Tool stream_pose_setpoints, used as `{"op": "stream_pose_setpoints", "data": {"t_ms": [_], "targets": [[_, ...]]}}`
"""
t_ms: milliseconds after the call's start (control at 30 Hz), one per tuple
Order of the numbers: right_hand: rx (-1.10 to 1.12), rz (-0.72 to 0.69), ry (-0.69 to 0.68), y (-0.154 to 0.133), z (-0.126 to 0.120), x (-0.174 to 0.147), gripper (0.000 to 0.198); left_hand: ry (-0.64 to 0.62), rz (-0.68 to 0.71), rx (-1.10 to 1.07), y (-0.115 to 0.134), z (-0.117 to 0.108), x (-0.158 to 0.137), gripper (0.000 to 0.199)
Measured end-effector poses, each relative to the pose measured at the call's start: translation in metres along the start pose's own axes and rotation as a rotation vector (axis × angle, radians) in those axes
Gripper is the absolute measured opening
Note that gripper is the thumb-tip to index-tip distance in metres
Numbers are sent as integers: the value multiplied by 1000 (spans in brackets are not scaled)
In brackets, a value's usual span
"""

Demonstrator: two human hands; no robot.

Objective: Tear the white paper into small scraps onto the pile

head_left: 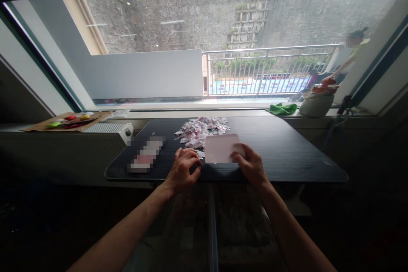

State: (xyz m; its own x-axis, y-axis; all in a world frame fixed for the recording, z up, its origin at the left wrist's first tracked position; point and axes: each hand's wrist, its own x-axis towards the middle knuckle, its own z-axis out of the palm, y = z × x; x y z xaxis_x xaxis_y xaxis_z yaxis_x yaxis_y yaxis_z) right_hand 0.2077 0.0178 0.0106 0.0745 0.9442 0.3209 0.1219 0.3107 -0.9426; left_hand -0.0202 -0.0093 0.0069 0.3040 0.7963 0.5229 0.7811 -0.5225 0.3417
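Observation:
A heap of torn paper scraps (pixel 197 131) lies on the dark table (pixel 270 148). My left hand (pixel 185 170) rests at the near edge of the heap, its fingers curled in towards the thumb. Whatever they may pinch is hidden. In my right hand (pixel 253 163) is a pale, flat card (pixel 221 148) with rounded corners, gripped at its right edge between thumb and fingers. The card is tilted up in front of the scraps and covers part of them.
A blurred-out oblong item (pixel 146 155) lies on the table's left side. Left of it, a radiator (pixel 110 128) bears brown cardboard (pixel 41 124) with colourful tools. On the sill are a green cloth (pixel 283 109) and a bucket (pixel 317 104). A person (pixel 353 51) appears at the right.

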Motion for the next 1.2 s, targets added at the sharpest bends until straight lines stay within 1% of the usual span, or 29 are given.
{"op": "stream_pose_setpoints", "data": {"t_ms": [67,200,233,300,367,500,533,600,700,767,933,1000,1067,1200], "targets": [[-2,10,-6,-1,-1,0,30,40,-20,-23,-2,0,1,11],[-38,20,30,-3,-3,0,29,174,-94,-93,-7,0,3,15],[-46,20,14,-3,-3,0,29,197,-114,-109,-8,0,3,16],[-46,14,-59,-4,-4,0,26,219,-146,-134,-10,-1,4,18],[-27,4,-101,-4,-3,0,26,228,-161,-148,-11,0,4,18],[-39,-9,-25,-3,-1,1,28,235,-172,-156,-11,1,4,20],[-50,-10,-26,-3,0,2,28,235,-176,-156,-11,1,4,20],[-49,-10,-85,-1,0,2,26,232,-182,-157,-11,1,4,20],[3,-7,-227,0,-1,1,24,226,-186,-163,-13,1,4,19],[33,-4,-265,-1,-2,1,24,224,-189,-168,-13,1,4,20],[-27,17,-118,-7,-4,1,23,227,-199,-173,-13,2,5,20],[-44,25,-111,-7,-4,1,23,229,-203,-176,-13,2,5,20],[-27,25,-149,-5,-4,1,23,228,-203,-175,-13,2,5,20],[29,28,-270,-2,-4,1,26,231,-203,-168,-13,3,4,21]]}}
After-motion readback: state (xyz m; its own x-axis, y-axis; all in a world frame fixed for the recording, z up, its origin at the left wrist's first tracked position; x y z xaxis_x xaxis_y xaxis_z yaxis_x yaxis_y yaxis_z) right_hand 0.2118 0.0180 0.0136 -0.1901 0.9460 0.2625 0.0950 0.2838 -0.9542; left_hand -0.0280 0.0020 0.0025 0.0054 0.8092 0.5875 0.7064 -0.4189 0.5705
